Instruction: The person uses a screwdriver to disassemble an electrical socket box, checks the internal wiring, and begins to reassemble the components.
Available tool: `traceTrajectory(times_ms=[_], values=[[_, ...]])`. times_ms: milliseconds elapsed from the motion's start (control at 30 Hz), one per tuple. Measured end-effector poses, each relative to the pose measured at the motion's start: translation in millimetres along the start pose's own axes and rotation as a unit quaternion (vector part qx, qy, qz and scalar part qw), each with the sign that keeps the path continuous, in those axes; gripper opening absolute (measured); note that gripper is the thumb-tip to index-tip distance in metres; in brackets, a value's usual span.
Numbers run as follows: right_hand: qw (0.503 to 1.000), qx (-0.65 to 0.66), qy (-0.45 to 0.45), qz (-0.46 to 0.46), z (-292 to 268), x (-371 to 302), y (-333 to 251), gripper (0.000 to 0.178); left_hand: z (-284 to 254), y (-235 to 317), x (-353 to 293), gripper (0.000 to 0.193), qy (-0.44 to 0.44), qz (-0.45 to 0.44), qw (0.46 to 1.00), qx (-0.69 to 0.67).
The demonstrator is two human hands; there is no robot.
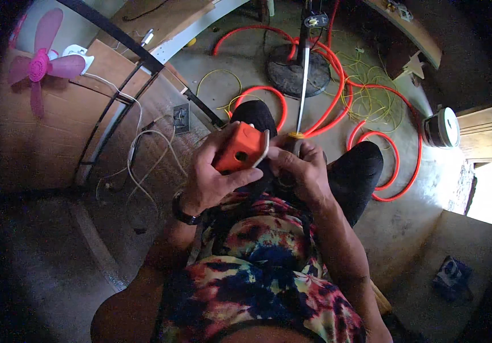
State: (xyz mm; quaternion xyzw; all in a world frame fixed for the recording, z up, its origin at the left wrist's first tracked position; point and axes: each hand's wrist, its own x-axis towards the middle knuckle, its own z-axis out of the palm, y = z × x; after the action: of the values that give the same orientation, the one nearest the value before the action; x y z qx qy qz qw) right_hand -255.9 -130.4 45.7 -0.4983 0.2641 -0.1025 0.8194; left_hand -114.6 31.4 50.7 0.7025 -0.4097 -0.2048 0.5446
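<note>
My left hand (206, 168) wraps round an orange electrical box (241, 150) with a dark round hole in its face and a pale rim on its right side. My right hand (304, 168) is close beside that rim, its fingers curled and the thumb side toward the box. Just above the right knuckles is a small yellow-edged brown thing (295, 137), partly hidden by the fingers. A narrow silvery strip (304, 86) runs down to it from the black stand; whether my right hand grips either is unclear.
Orange flexible conduit (346, 86) coils over the floor ahead and right, with loose yellow wire (371, 103). A black stand with a round base (280, 74) rises ahead. Left are a pink-bladed fan (38, 64) and white cable (137, 146). A white bucket (444, 127) stands right.
</note>
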Motion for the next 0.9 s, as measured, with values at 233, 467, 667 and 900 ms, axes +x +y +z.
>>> traceTrajectory(times_ms=[233, 467, 667, 900], values=[[0.999, -0.038, 0.008, 0.031, 11.9, -2.5, -13.1, 0.023, -6.8, -1.7, 1.6, 0.058, -0.034, -0.089, 0.987, -0.129], [0.993, -0.113, 0.011, -0.043, 11.7, -0.2, -6.3, 0.02, -6.3, -4.0, 0.3, 0.046, -0.029, -0.096, 0.991, -0.091], [0.993, -0.106, 0.007, -0.052, 9.1, 1.7, 0.4, 0.019, -2.6, -2.2, -2.1, 0.049, -0.009, -0.117, 0.989, -0.091], [0.992, -0.123, -0.007, -0.037, 8.2, -0.4, -4.4, 0.019, -2.5, 1.6, -0.3, 0.053, -0.006, -0.077, 0.991, -0.111]])
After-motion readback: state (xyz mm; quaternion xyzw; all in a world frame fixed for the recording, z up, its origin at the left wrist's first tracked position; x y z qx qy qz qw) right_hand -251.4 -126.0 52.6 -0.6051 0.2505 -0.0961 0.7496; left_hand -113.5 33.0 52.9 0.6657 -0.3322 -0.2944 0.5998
